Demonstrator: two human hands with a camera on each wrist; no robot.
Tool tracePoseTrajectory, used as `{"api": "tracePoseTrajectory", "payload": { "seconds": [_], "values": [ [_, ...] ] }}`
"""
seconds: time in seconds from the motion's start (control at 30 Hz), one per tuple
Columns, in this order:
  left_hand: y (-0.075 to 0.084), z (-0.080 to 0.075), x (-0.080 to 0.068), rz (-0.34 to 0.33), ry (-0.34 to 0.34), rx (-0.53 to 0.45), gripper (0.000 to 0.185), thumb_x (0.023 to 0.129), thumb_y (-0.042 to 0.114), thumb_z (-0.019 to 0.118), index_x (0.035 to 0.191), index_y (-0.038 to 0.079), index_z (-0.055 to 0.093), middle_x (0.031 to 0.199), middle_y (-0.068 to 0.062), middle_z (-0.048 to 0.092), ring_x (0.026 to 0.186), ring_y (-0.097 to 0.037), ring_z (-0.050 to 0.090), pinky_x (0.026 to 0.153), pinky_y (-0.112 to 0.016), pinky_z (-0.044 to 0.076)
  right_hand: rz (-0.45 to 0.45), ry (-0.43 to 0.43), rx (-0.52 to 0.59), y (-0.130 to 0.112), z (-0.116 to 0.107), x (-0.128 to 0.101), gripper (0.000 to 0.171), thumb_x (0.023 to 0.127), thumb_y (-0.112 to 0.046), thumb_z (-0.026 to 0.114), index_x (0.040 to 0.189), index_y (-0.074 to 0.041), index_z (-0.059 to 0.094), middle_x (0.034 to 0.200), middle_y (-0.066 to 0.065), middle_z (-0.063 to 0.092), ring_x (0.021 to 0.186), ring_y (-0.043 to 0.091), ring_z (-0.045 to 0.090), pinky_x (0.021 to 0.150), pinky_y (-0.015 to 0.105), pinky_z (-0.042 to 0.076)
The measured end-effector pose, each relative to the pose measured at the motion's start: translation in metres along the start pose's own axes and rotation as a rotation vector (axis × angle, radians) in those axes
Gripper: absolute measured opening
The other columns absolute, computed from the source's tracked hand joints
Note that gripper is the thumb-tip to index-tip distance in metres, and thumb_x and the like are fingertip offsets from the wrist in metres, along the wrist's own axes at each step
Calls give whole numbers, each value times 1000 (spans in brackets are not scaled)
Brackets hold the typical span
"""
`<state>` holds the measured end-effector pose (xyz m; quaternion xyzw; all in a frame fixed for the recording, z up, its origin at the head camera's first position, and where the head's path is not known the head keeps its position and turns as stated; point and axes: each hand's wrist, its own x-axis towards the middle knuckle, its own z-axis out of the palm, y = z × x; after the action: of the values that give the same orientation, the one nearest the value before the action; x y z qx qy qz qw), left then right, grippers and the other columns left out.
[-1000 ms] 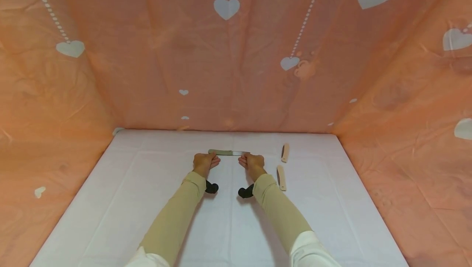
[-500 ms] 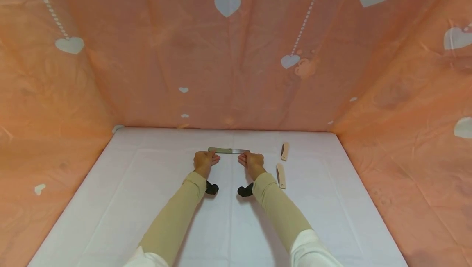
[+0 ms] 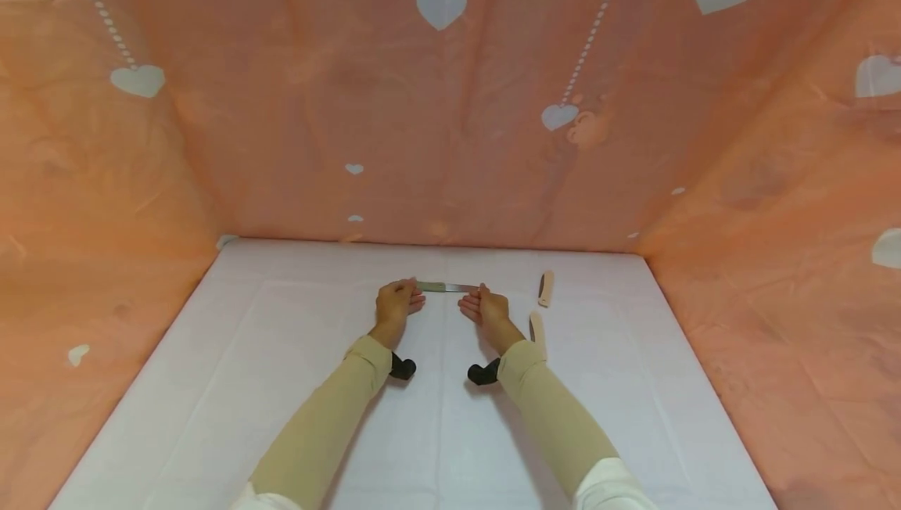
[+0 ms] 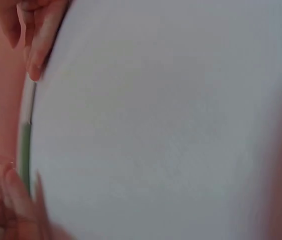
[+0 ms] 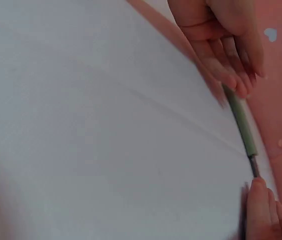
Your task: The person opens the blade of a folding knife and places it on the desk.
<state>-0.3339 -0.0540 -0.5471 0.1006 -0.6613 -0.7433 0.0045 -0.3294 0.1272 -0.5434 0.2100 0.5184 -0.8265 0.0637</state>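
Observation:
A folding knife with a green handle (image 3: 432,287) and its blade (image 3: 461,288) swung out in line lies crosswise near the far side of the white table. My left hand (image 3: 393,305) pinches the handle's left end, covering it. At the other end, my right hand (image 3: 491,309) pinches the blade tip between thumb and fingers. In the left wrist view, the green handle (image 4: 25,150) runs up from the left fingers toward the right hand (image 4: 41,30). The right wrist view has the handle (image 5: 241,120) leaving the left fingertips, with a short stretch of blade before the right fingers.
To the right of my right hand lie two beige folded knives, the farther knife (image 3: 545,289) and the nearer knife (image 3: 537,332), the latter partly behind my wrist. Black devices sit on both wrists, such as the left device (image 3: 403,368). An orange curtain (image 3: 450,142) with pale hearts surrounds the white table (image 3: 232,385).
My left hand has shifted over the handle's end, which showed before. My right hand and forearm have moved slightly right, overlapping the nearer beige knife. The green knife has barely moved.

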Motion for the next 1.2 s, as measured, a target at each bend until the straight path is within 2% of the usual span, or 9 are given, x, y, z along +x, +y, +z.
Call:
{"api": "tracePoseTrajectory", "payload": {
  "seconds": [0.1, 0.17, 0.33, 0.4, 0.5, 0.7, 0.87, 1.0, 1.2],
  "values": [
    [3, 12, -4, 4, -52, 33, 33, 93, 19, 59, 110, -10, 59, 101, -28, 62, 84, -28, 66, 72, -34, 56, 0, 6, -24, -3, -9, 0, 42, 101, -21, 41, 120, 16, 47, 117, 33, 54, 106, 38, 56, 88, 45, 48],
    [5, 21, -7, 24, -85, 61, 31, 93, 18, 59, 109, -9, 60, 102, -27, 62, 86, -30, 65, 73, -34, 56, -29, -62, -9, 2, -24, 12, 39, 97, -23, 50, 114, 13, 54, 109, 29, 60, 97, 35, 62, 81, 45, 53],
    [7, 45, -17, 79, -169, 139, 27, 92, 14, 59, 108, -7, 60, 101, -28, 62, 90, -39, 62, 75, -40, 55, -107, -99, -158, -12, -41, 3, 36, 96, -16, 51, 118, 12, 52, 110, 27, 60, 90, 30, 65, 77, 45, 54],
    [8, 53, -22, 94, -210, 180, 27, 92, 15, 60, 108, -6, 61, 100, -28, 62, 91, -40, 62, 76, -41, 55, -112, -56, -268, -31, -39, -26, 37, 99, -10, 42, 127, 14, 44, 121, 31, 52, 102, 35, 59, 88, 47, 49],
    [7, 67, -29, 113, -257, 231, 25, 92, 16, 60, 107, -5, 61, 100, -27, 62, 90, -38, 62, 74, -39, 56, -145, -67, -328, -44, -53, -40, 37, 99, -9, 41, 129, 14, 43, 123, 31, 50, 102, 32, 60, 90, 44, 48],
    [3, 94, -41, 133, -311, 231, 19, 91, 12, 61, 101, -3, 62, 96, -21, 63, 87, -38, 63, 69, -33, 56, -177, -18, -366, -55, -92, -41, 39, 99, -11, 44, 129, 13, 42, 126, 32, 47, 98, 25, 61, 92, 39, 48],
    [-1, 114, -54, 149, -354, 265, 16, 89, 11, 63, 99, -1, 62, 89, -10, 63, 82, -32, 64, 66, -27, 55, -164, 68, -386, -62, -120, -49, 39, 99, -12, 44, 129, 12, 43, 126, 32, 47, 91, 21, 63, 85, 35, 52],
    [-6, 125, -62, 149, -379, 279, 14, 88, 9, 64, 98, -1, 61, 87, -7, 63, 77, -23, 63, 63, -24, 55, -153, 106, -419, -64, -136, -54, 40, 99, -13, 43, 130, 12, 42, 127, 31, 48, 91, 19, 62, 85, 34, 52],
    [-15, 139, -70, 135, -424, 295, 15, 88, 8, 64, 99, -1, 61, 86, -6, 63, 74, -21, 64, 61, -22, 54, -153, 120, -393, -62, -152, -59, 40, 98, -9, 44, 129, 15, 41, 118, 28, 53, 84, 14, 63, 84, 33, 52]
  ]
}}
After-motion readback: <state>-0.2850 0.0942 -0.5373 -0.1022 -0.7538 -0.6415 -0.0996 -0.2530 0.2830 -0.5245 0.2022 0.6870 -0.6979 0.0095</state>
